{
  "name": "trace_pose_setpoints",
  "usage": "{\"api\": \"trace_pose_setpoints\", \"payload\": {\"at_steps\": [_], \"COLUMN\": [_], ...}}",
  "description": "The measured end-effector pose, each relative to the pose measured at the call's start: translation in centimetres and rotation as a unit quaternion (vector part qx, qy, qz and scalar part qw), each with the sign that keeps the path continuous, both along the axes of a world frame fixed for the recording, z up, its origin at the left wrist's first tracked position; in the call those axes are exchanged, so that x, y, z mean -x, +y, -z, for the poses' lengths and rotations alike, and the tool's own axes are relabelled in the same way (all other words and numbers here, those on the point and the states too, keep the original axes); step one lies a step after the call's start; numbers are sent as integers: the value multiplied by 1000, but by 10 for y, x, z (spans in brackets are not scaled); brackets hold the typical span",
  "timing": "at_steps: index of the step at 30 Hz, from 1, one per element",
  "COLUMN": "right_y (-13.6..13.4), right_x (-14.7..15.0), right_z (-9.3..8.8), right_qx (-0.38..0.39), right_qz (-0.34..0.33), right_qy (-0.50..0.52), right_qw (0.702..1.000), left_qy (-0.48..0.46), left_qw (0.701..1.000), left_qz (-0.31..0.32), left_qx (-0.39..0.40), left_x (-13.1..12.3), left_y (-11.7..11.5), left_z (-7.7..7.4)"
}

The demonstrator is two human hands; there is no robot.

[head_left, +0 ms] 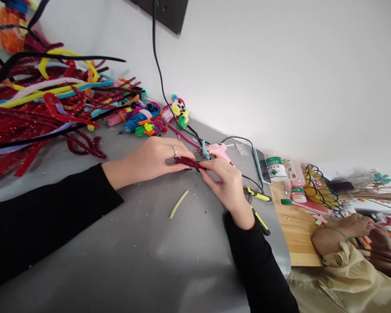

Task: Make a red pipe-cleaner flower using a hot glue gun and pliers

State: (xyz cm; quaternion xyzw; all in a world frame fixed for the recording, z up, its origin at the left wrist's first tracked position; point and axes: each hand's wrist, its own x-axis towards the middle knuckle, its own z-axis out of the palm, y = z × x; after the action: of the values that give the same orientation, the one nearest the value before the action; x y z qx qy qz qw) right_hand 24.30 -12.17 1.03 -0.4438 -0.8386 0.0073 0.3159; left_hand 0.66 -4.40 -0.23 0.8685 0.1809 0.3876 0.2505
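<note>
Between my two hands is a dark red fuzzy pipe cleaner piece [189,162], bunched or folded; its exact shape is partly hidden by fingers. My left hand [154,158], with a ring on one finger, pinches its left end. At the other end, the fingertips of my right hand [224,179] close on it. Just beyond my right hand lies a pink glue gun [220,150] with a light blue twist of pipe cleaner near its nozzle. A short pale green pipe cleaner piece [179,204] rests on the grey table below my hands.
Many coloured pipe cleaners [35,113] heap up at the left, beside several small finished figures [146,117]. Yellow-black pliers [260,213], a phone [262,166] and plastic bottles [276,167] are at the right. A black cable [159,65] hangs down the wall. A co-worker's arm [332,239] is far right.
</note>
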Motion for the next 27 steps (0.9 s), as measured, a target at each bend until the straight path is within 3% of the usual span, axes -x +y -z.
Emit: {"api": "trace_pose_setpoints", "payload": {"at_steps": [7,13,20,24,27], "right_y": [1,3,28,51,53], "right_x": [-1,2,8,11,12], "right_z": [2,4,-2,-15,-19], "right_qx": [-7,17,35,14,-15], "right_qz": [13,28,44,66,88], "right_qy": [-22,-8,14,10,18], "right_qw": [1000,999,998,998,996], "left_qy": [42,18,13,25,59], "left_qw": [999,998,997,994,993], "left_qz": [-33,-55,-75,-108,-99], "left_qx": [-4,-13,-1,-22,-38], "left_x": [-2,-2,-5,-11,-11], "left_y": [3,4,17,37,44], "left_z": [9,9,2,-12,-23]}}
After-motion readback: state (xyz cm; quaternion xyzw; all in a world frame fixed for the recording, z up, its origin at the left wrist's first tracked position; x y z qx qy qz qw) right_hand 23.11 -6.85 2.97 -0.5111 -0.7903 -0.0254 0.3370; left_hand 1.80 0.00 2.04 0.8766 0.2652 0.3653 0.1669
